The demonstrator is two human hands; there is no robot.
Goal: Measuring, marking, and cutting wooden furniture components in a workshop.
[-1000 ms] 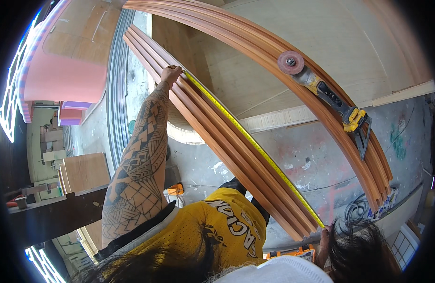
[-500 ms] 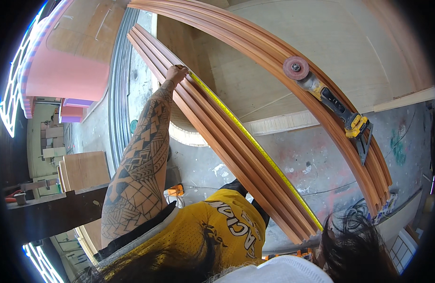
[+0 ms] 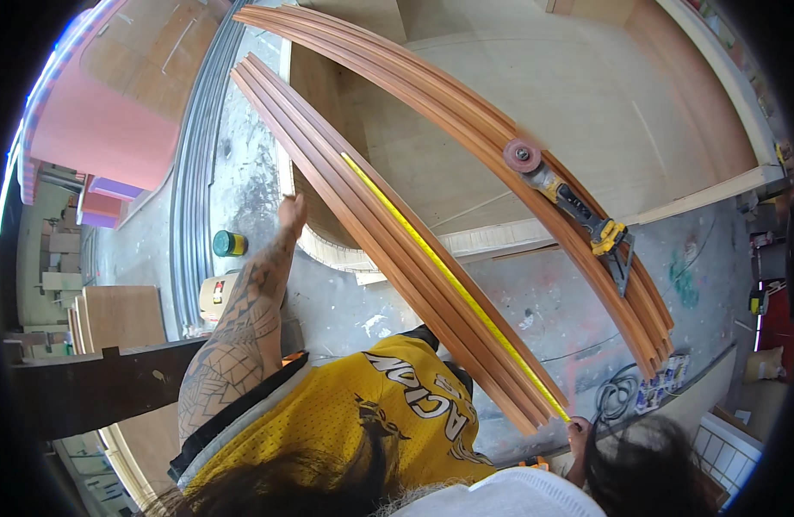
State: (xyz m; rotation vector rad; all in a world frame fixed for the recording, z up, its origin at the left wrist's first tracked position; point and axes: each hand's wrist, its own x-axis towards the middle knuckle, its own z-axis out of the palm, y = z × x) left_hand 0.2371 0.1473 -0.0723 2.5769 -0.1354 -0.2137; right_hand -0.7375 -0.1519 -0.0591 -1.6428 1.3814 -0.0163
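A long fluted reddish-brown wood panel [image 3: 362,233] runs diagonally from far left to near right. Stretched along its grooves lies the yellow tape measure [image 3: 449,271], its far end resting partway up the panel. At the panel's near end, partly behind dark hair, my right hand [image 3: 578,428] pinches the tape. My tattooed left arm reaches forward to the left of the panel. There my left hand [image 3: 292,214], fingers curled, is beside the plywood edge of a curved wooden frame [image 3: 332,250]; whatever it holds is hidden.
A second fluted panel [image 3: 431,99] bows across the frame to the right, carrying a yellow-and-black cordless grinder [image 3: 578,207] with a round disc. Grey metal lengths [image 3: 195,155] lie at left, near a green tin [image 3: 230,244]. A coiled cable [image 3: 617,392] sits at near right.
My left hand has left the tape's far end and moved back toward me, off the panel. The tape stays lying along it. My right hand has come into view at the near end.
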